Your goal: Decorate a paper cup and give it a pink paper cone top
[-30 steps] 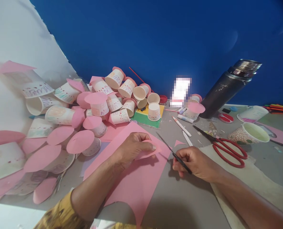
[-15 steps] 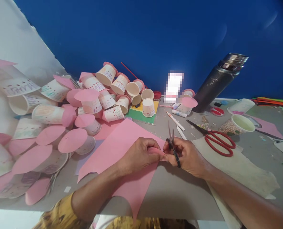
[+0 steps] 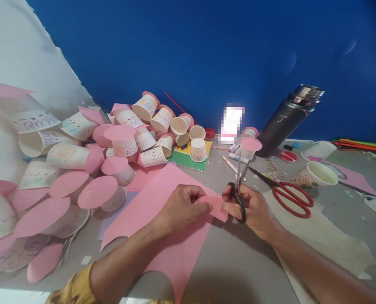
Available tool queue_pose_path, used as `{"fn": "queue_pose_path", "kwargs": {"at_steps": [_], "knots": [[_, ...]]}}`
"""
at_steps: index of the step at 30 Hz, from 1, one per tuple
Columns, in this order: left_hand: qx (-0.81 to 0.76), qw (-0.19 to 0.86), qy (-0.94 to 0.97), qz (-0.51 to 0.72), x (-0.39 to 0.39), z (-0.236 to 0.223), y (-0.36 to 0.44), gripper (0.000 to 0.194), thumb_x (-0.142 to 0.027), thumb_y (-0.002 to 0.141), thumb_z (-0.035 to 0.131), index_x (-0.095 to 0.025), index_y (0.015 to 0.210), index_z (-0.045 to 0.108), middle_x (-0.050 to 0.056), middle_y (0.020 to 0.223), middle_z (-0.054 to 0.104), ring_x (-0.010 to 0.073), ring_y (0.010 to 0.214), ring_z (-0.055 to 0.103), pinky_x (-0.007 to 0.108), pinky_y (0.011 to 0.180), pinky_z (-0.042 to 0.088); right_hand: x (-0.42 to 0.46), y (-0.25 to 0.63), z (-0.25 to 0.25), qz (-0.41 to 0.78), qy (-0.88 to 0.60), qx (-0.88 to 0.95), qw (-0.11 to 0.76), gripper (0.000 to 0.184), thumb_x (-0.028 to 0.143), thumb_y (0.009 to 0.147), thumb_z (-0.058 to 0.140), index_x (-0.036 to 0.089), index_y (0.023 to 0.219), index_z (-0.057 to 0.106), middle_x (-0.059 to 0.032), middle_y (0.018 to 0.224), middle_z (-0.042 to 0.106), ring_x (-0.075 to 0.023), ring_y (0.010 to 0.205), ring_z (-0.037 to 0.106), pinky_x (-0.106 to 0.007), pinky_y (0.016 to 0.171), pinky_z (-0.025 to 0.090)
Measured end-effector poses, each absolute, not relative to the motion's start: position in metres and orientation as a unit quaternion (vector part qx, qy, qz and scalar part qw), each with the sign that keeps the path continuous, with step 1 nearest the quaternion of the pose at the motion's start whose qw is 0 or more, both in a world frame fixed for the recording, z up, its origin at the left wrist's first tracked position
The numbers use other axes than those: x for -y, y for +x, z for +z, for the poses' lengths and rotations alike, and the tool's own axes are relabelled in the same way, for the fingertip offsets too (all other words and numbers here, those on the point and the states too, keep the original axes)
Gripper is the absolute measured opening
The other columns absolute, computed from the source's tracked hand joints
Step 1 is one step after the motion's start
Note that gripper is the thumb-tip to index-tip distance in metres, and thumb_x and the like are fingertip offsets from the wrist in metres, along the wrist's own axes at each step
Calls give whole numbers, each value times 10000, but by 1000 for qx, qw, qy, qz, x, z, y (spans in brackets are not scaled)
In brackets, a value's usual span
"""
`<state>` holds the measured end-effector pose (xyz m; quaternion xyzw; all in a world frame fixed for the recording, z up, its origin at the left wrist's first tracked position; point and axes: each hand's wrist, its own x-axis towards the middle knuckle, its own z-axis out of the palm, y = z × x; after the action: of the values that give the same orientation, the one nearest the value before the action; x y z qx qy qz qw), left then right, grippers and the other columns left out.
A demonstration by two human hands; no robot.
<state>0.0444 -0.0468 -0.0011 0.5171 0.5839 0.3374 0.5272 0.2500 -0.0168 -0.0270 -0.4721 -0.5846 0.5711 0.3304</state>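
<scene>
A small, smooth pink paper piece (image 3: 218, 207), curved along its top, is pinched at opposite ends by the left hand (image 3: 184, 207) and right hand (image 3: 254, 211), above the pink sheet (image 3: 156, 202) on the table (image 3: 232, 261). Its long axis runs left to right. The right hand also grips black-handled scissors (image 3: 239, 179), 2 slim metal blades parted, pointing toward the table's back edge.

Head-worn view, forward and down
</scene>
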Motion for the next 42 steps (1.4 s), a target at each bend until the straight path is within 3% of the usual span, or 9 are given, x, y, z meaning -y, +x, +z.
{"fn": "queue_pose_path", "kwargs": {"at_steps": [6, 12, 19, 24, 27, 32, 35, 39, 42], "knots": [[-554, 567, 476, 381, 49, 0, 51, 156, -269, 676, 713, -172, 603, 616, -33, 563, 543, 106, 542, 442, 246, 526, 291, 23, 246, -22, 532, -500, 590, 343, 258, 348, 685, 764, 213, 856, 627, 36, 666, 574, -121, 576, 502, -245, 532, 427], [-481, 637, 347, 492, 50, -7, 58, 210, -299, 672, 814, -155, 663, 662, -15, 623, 596, 101, 599, 483, 238, 606, 367, 26, 242, -27, 519, -506, 553, 411, 293, 400, 689, 765, 223, 876, 625, 15, 750, 609, -147, 641, 527, -262, 582, 449], [-444, 657, 297, 532, 54, -14, 68, 220, -302, 728, 812, -151, 703, 655, 3, 686, 636, 127, 667, 556, 266, 692, 430, 30, 236, -30, 528, -513, 529, 422, 344, 425, 679, 782, 217, 896, 615, 12, 779, 611, -149, 669, 523, -262, 605, 435], [-441, 663, 281, 536, 52, -11, 65, 227, -263, 720, 782, -163, 663, 586, -12, 643, 602, 119, 627, 527, 262, 649, 401, 29, 234, -20, 563, -497, 552, 362, 332, 413, 645, 808, 205, 799, 600, 33, 697, 538, -128, 636, 469, -248, 588, 391], [-477, 625, 314, 532, 49, -8, 57, 226, -232, 702, 749, -163, 625, 548, -35, 602, 544, 91, 591, 465, 243, 616, 356, 23, 240, -17, 625, -435, 586, 277, 413, 549, 690, 791, 191, 776, 603, 23, 671, 538, -119, 611, 437, -245, 553, 350], [-492, 611, 363, 504, 45, -3, 42, 198, -241, 680, 720, -172, 635, 540, -27, 596, 558, 101, 573, 473, 258, 594, 336, 12, 254, -19, 674, -351, 626, 174, 546, 696, 744, 729, 163, 805, 628, -56, 703, 653, -171, 687, 563, -265, 593, 390], [-502, 615, 371, 481, 45, -2, 41, 188, -249, 652, 718, -172, 627, 548, -23, 583, 557, 108, 567, 479, 262, 582, 321, 12, 255, -18, 679, -362, 613, 181, 532, 658, 704, 787, 157, 799, 633, -43, 702, 645, -152, 655, 548, -258, 579, 386], [-501, 620, 399, 453, 46, -4, 48, 157, -236, 649, 703, -164, 611, 569, -25, 580, 544, 105, 569, 464, 265, 580, 314, 17, 249, -16, 654, -407, 582, 262, 433, 464, 636, 875, 171, 858, 646, 4, 745, 607, -111, 630, 489, -227, 541, 368], [-494, 625, 415, 440, 48, -5, 53, 137, -221, 656, 701, -158, 608, 590, -26, 589, 542, 104, 585, 464, 265, 595, 329, 21, 245, -16, 629, -437, 575, 285, 298, 330, 649, 830, 181, 822, 639, 33, 700, 567, -98, 609, 465, -220, 541, 363]]}}
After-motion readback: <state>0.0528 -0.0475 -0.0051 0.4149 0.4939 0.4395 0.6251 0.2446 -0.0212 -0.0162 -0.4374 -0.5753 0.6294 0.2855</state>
